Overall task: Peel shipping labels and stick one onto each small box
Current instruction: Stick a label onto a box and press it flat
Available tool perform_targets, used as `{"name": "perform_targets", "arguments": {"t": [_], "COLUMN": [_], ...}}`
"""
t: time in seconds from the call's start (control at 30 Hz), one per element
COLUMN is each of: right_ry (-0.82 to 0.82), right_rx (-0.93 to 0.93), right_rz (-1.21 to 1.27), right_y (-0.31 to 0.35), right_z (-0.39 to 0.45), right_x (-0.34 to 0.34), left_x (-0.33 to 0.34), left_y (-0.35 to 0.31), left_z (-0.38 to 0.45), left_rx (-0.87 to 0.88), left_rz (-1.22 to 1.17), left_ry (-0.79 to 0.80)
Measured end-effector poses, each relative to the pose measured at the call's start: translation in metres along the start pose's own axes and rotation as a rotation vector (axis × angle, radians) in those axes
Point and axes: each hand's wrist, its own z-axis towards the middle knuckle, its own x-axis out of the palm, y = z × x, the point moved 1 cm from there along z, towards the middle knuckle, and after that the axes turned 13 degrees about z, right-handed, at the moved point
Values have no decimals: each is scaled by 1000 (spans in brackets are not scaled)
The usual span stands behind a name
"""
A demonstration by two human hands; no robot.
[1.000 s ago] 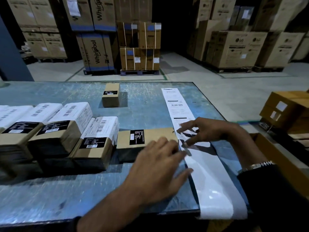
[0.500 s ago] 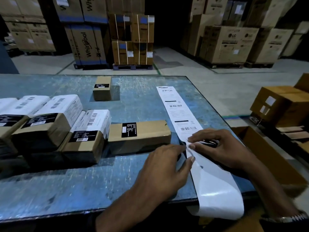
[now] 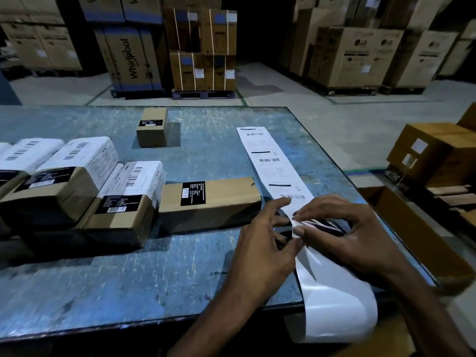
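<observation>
Right now both hands work the label strip [image 3: 273,166] on desk [image 3: 128,279] — left hand [image 3: 262,251] presses fingers flat, right hand [image 3: 342,233] pinches a label edge.

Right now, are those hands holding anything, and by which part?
Yes: the right hand pinches the near corner of a shipping label on the label strip. The left hand fingers rest at the strip's edge beside it.
</observation>
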Motion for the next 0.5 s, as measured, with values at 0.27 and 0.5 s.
{"name": "perform_targets", "arguments": {"t": [0.27, 0.5], "right_ry": [27, 18], "right_rx": [10, 145], "right_rz": [-30, 41], "right_y": [3, 1], "right_z": [6, 11], "right_x": [1, -1], "left_x": [-2, -3], "left_y": [0, 1], "left_z": [-1, -3], "left_rx": [-59, -49], "left_rz": [-191, -170], "left_ry": [20, 32]}}
